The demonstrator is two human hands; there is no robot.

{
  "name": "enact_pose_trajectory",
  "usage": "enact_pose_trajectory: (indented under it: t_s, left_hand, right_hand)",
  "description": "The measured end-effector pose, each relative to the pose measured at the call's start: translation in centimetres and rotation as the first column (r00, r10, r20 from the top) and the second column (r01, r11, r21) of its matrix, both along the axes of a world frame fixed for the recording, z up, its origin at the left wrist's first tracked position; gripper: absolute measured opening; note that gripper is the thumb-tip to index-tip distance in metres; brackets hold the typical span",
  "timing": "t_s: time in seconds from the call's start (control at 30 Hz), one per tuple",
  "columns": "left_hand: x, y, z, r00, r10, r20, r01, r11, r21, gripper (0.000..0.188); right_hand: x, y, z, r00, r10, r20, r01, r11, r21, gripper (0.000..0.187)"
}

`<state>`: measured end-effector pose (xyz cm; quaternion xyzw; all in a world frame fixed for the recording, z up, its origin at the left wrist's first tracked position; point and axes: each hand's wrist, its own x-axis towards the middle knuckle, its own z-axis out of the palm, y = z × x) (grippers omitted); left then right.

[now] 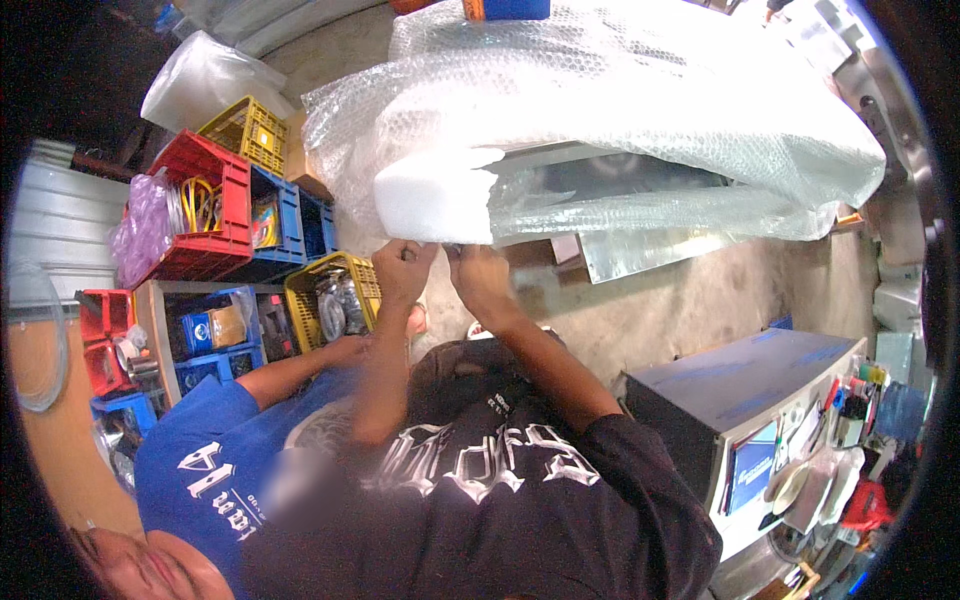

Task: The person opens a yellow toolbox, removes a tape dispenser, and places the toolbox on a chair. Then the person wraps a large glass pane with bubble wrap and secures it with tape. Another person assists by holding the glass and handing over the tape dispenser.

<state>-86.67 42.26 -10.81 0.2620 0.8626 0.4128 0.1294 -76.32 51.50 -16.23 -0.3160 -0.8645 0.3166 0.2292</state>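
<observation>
A large bulky item wrapped in bubble wrap (350,100) fills the area in front of me. Through a gap in the wrap shows a dark, glossy panel (680,172) with a metal edge. White foam sheet (432,203) covers its near left corner. My left hand (402,270) is closed at the sheet's lower edge, fingertips curled against it. Close beside it, my right hand (481,282) pinches the same edge with thumb and fingers. The fingertips are partly hidden, and whether some small piece lies between them is not visible.
A person in a blue shirt (190,440) is close on my left, one arm reaching forward. Red (215,245), blue and yellow crates stand along the left. A grey cabinet (740,380) stands to the right. A blue box (510,8) rests on the wrap.
</observation>
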Motion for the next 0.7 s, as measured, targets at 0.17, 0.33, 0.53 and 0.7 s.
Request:
enact_pose_trajectory:
  t_s: [0.17,0.33,0.53,0.7]
  left_hand:
    - [-1.1,1.5,1.6,0.956,-0.274,-0.11,0.265,0.96,-0.087,0.056]
    - [-3.2,5.0,2.9,0.733,-0.562,-0.384,0.541,0.823,-0.173,0.047]
    - [-4.1,6.6,9.3,0.508,-0.565,-0.651,0.745,0.667,0.002,0.083]
    - [-5.1,11.4,17.7,0.127,-0.98,0.156,0.963,0.084,-0.255,0.057]
  right_hand:
    - [1.3,0.5,0.1,0.994,0.086,-0.068,-0.092,0.992,-0.088,0.023]
    - [2.1,1.7,0.9,0.98,0.158,-0.118,-0.182,0.954,-0.239,0.034]
    - [11.6,10.6,17.1,0.434,0.898,0.066,-0.754,0.403,-0.519,0.073]
    - [9.6,20.4,32.6,0.806,0.59,-0.041,-0.588,0.794,-0.153,0.052]
